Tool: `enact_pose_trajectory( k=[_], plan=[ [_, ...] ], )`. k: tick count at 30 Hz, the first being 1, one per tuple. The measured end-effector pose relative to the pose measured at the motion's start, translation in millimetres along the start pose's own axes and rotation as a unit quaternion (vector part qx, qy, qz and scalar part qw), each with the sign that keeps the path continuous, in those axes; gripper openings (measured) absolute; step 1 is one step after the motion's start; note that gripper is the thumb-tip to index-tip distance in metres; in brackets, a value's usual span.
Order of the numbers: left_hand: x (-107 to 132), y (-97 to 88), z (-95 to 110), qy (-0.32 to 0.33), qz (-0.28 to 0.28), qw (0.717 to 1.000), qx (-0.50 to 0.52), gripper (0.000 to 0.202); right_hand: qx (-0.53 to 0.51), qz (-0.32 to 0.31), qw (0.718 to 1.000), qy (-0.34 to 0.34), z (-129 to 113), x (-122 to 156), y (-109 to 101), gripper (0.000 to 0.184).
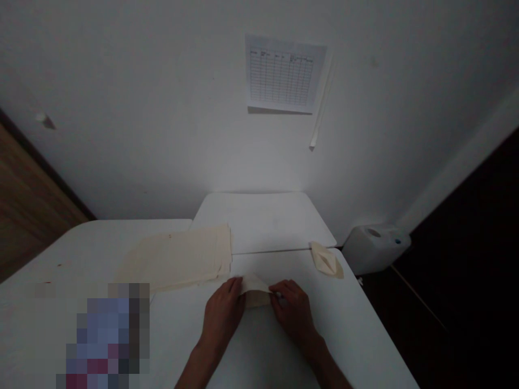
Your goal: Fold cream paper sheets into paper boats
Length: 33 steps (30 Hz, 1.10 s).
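Between my two hands is a small cream sheet, bent upward in the middle, that looks like paper or thin cloth. My left hand pinches its left edge. On the other side, my right hand grips the right edge with fingers closed; a small pale bit shows by its fingertips, too small to name. Left of my hands lies a stack of larger cream sheets. Off to the right, a folded cream piece rests near the table edge.
White tables meet against the wall, with a seam between them. A printed chart is fixed to the wall. A white plastic canister stands on the dark floor at right. A blurred-out patch covers the lower left.
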State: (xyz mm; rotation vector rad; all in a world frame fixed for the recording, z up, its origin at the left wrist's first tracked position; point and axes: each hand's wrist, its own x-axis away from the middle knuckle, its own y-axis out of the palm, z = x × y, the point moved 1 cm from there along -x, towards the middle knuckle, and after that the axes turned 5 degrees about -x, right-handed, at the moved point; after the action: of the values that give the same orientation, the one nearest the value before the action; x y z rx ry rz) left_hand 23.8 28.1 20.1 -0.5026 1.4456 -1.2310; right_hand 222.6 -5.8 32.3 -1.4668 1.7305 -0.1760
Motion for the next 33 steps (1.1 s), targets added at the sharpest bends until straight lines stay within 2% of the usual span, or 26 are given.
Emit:
enact_pose_trajectory(
  k=[5,9,12,15,19,24,30,33],
  plan=[
    [0.8,4.9,3.3,0.000,-0.002,1.000,0.026,0.037,0.013,0.054,0.997,-0.047,0.6,3.8,2.3,0.016],
    [5.8,-0.7,2.1,-0.036,0.057,0.992,0.103,0.038,0.033,0.116,0.991,-0.058,6.3,4.5,-0.1,0.018],
    [8.0,-7.2,2.2,-0.103,0.111,0.973,0.172,0.028,0.048,0.145,0.988,-0.033,12.6,5.3,-2.2,0.019],
    [8.1,-9.9,3.1,-0.164,0.130,0.953,0.219,0.027,0.055,0.151,0.987,0.005,18.1,7.1,-2.9,0.019],
    [7.1,-10.7,3.6,-0.193,0.137,0.941,0.241,0.029,0.045,0.122,0.991,0.013,18.3,8.8,-3.3,0.020],
    [6.3,-13.6,1.4,-0.188,0.148,0.938,0.252,0.028,0.016,0.084,0.996,-0.035,10.9,7.5,-6.6,0.020],
    [5.0,-12.9,0.0,-0.126,0.127,0.954,0.241,0.025,0.021,0.137,0.990,-0.011,11.4,6.3,-11.9,0.013],
    [5.0,-10.4,2.6,-0.080,0.104,0.963,0.236,0.024,0.008,0.140,0.990,-0.010,12.5,6.7,-10.8,0.013]
  ],
)
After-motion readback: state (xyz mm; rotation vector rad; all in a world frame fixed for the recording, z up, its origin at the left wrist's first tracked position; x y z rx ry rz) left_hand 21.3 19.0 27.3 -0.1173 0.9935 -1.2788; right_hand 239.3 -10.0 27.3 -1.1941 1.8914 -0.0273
